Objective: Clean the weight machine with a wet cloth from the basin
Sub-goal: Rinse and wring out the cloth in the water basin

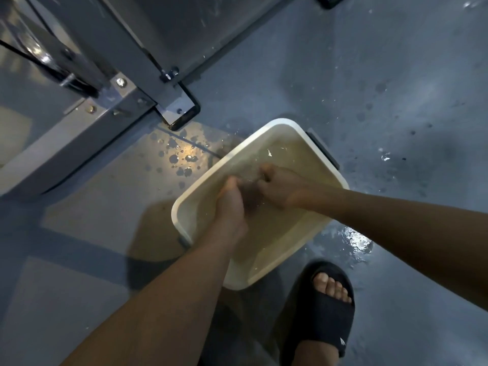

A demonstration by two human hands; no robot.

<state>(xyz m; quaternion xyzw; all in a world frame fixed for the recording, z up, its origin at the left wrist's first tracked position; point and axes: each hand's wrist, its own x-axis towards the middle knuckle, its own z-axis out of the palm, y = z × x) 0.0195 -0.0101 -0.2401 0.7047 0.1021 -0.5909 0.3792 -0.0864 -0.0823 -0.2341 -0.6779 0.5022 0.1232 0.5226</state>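
Note:
A white rectangular basin (200, 186) with murky water stands on the grey floor. Both my hands are down in it, close together. My left hand (231, 204) and my right hand (277, 187) grip a dark cloth (250, 196) between them; the cloth is blurred and mostly hidden by the fingers. The grey steel frame of the weight machine (111, 48) rises at the upper left, its foot plate (179, 107) just beyond the basin's far corner.
The floor around the basin is wet, with droplets near the foot plate and a puddle (356, 241) at the right. My foot in a black slide sandal (324, 310) stands right below the basin. A black cable (39, 62) runs along the machine at the left.

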